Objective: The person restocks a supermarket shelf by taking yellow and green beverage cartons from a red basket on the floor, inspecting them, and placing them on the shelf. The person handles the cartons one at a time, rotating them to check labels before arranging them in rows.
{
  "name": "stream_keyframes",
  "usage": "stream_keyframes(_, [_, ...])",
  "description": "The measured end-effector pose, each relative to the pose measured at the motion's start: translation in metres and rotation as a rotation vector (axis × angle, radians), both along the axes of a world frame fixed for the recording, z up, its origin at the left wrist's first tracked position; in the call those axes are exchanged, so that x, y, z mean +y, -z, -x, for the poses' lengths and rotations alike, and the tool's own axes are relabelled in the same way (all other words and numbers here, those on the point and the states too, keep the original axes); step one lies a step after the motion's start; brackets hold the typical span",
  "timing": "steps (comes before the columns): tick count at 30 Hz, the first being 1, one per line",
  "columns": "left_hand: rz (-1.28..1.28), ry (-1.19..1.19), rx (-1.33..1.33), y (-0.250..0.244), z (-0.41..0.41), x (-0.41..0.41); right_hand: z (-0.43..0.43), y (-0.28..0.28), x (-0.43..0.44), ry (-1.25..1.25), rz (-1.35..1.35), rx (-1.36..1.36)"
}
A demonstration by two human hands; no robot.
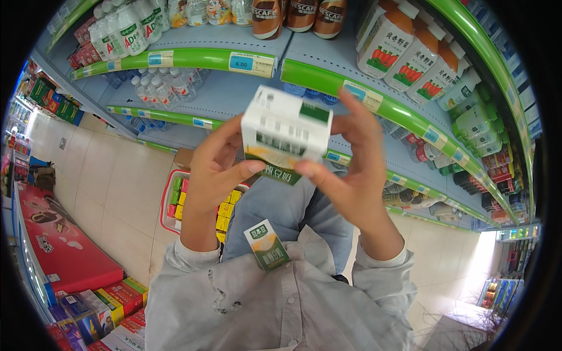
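Observation:
Between my two hands is a white and green soy milk carton, its top face towards me and slightly blurred. My left hand grips its left side, with the thumb near the lower front edge. My right hand holds the right side by the thumb, and its index finger points up, off the carton. Another soy milk carton of similar colours lies against my grey shirt, at my lap. Beyond the held carton are the green-edged store shelves.
A red-rimmed basket with small yellow, green and pink cartons stands on the floor by my leg. Coffee bottles and orange juice bottles stand on the upper shelf. Packs of water bottles sit lower. A red display is at the left.

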State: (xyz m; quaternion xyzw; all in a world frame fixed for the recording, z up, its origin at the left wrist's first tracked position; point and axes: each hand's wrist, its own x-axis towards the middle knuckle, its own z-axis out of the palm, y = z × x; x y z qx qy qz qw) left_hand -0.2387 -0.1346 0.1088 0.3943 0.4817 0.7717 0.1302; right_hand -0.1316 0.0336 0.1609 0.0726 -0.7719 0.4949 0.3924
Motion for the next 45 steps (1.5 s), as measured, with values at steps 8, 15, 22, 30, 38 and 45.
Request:
stream_keyframes(8, [0.104, -0.081, -0.193, -0.027, -0.007, 0.009, 0.029, -0.012, 0.015, -0.199, 0.459, -0.450])
stream_keyframes(15, [0.229, -0.280, 0.135, -0.047, -0.006, 0.004, 0.023, -0.028, 0.018, -0.306, 0.560, -0.422])
stream_keyframes(22, [0.469, -0.911, 0.708, -0.102, -0.021, 0.040, 0.024, -0.083, 0.003, -0.008, 0.174, -0.089])
stream_keyframes(30, [0.245, -1.100, 0.896, -0.185, 0.013, 0.068, 0.045, -0.152, 0.013, 0.073, -0.092, 0.235])
stream_keyframes(38, [0.604, -1.068, 0.610, -0.304, 0.168, 0.046, 0.066, -0.165, 0.119, 0.923, -0.629, 0.483])
stream_keyframes(45, [0.964, -1.122, 0.586, -0.297, 0.227, 0.073, 0.075, -0.145, 0.143, 1.040, -0.776, 0.470])
